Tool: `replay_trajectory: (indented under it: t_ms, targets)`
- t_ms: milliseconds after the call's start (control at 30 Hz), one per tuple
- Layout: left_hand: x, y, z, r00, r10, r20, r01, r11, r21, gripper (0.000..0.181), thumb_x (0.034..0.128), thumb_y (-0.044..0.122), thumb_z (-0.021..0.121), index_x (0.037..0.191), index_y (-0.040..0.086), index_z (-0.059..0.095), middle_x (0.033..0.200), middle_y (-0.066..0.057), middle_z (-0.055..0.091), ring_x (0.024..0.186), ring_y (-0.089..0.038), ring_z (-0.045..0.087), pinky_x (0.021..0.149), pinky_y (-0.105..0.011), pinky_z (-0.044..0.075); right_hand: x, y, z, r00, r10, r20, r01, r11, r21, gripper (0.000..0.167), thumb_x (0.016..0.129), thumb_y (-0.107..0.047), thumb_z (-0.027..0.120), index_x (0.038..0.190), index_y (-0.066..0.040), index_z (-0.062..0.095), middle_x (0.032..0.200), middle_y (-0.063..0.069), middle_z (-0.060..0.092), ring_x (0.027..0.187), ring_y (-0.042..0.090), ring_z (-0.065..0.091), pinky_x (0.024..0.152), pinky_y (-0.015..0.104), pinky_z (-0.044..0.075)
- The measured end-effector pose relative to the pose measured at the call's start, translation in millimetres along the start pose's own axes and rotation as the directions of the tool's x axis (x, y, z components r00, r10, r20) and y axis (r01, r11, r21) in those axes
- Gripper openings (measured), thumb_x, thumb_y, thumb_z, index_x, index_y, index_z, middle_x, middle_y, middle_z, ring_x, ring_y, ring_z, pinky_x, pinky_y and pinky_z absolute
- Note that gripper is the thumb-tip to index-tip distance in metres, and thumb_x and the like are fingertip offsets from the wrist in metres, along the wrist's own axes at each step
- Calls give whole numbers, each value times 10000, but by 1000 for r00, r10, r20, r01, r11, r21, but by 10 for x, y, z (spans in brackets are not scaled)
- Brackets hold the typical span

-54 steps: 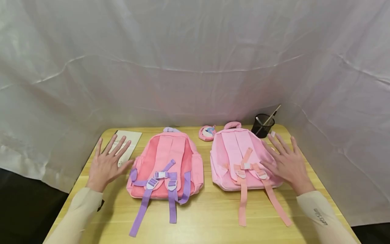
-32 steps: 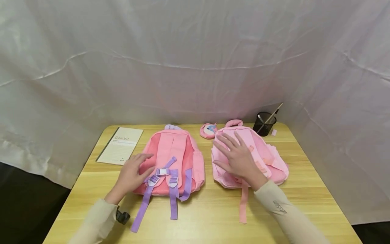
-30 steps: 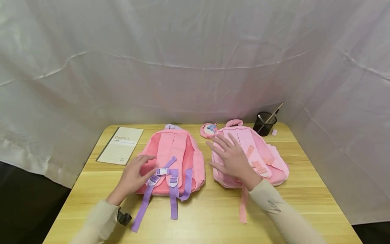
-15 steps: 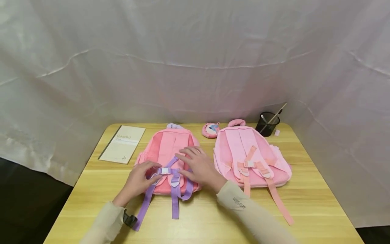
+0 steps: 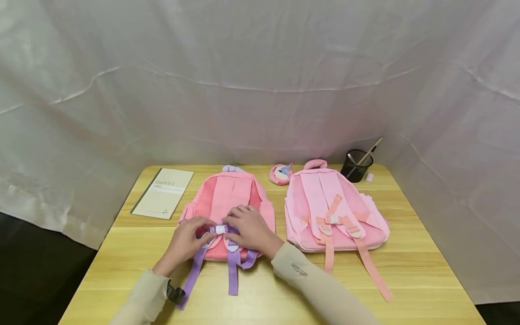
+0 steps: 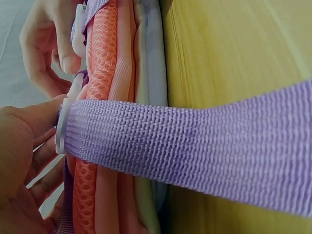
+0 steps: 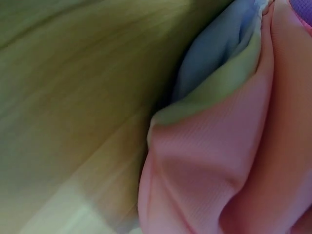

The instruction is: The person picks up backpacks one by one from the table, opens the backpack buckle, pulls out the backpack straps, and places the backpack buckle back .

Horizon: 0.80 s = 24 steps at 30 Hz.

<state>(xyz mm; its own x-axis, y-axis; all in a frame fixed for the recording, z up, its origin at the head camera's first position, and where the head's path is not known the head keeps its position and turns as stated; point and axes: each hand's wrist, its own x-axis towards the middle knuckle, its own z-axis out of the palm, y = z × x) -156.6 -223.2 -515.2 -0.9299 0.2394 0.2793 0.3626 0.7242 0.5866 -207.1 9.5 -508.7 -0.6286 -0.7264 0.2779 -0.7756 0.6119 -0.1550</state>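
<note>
A coral-pink backpack (image 5: 233, 187) lies with its shoulder straps up. Across them runs a purple chest strap with a white side-release buckle (image 5: 220, 229). My left hand (image 5: 186, 241) pinches the buckle's left end between thumb and fingers. From the other side, my right hand (image 5: 253, 229) pinches the purple strap at the buckle's right end, its fingers hiding part of it. In the left wrist view, a loose purple strap end (image 6: 141, 136) crosses in front, with the left hand (image 6: 19, 151) beside it. The right wrist view shows only the backpack's side (image 7: 204, 161) and table.
A lighter pink backpack (image 5: 298, 196) with peach straps lies to the right. A notebook (image 5: 164, 194) sits at the left. A small round pink pouch (image 5: 280, 174), a black mesh pen cup (image 5: 356, 167) and a small eraser-like block (image 5: 369, 177) stand along the table's back edge.
Both hands started spread apart over the table. The right hand passed over the lighter backpack and came left to the buckle; the left hand moved in from the left and closed on it.
</note>
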Motion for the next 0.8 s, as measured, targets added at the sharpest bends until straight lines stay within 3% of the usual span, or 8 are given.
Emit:
replay_trajectory:
  t_ms: [300, 600, 800]
  targets:
    - [-12, -10, 46, 1000, 16, -16, -15, 1000, 25, 221, 894, 208, 827, 1099, 195, 746, 951, 90, 704, 750, -70, 532, 680, -243, 468, 53, -55, 18, 998, 44, 38, -46, 998, 42, 361, 925, -458, 755, 1215, -244, 750, 1132, -82, 656, 1073, 118, 567, 936, 316, 463]
    - [49, 53, 67, 997, 71, -13, -70, 995, 75, 209, 925, 218, 794, 1117, 186, 717, 934, 68, 651, 754, -66, 526, 682, -252, 455, 89, -40, 64, 996, 85, 3, -85, 992, 89, 289, 892, -442, 799, 1094, -234, 792, 1062, -86, 652, 994, 105, 565, 890, 296, 479]
    - [64, 36, 86, 998, 67, -2, -67, 997, 35, 210, 935, 189, 779, 1129, 178, 699, 945, 58, 634, 788, -63, 548, 691, -243, 469, 98, -10, 121, 995, 94, -22, -91, 987, 129, 259, 884, -421, 814, 1053, -224, 803, 1016, -88, 641, 936, 90, 546, 820, 258, 467]
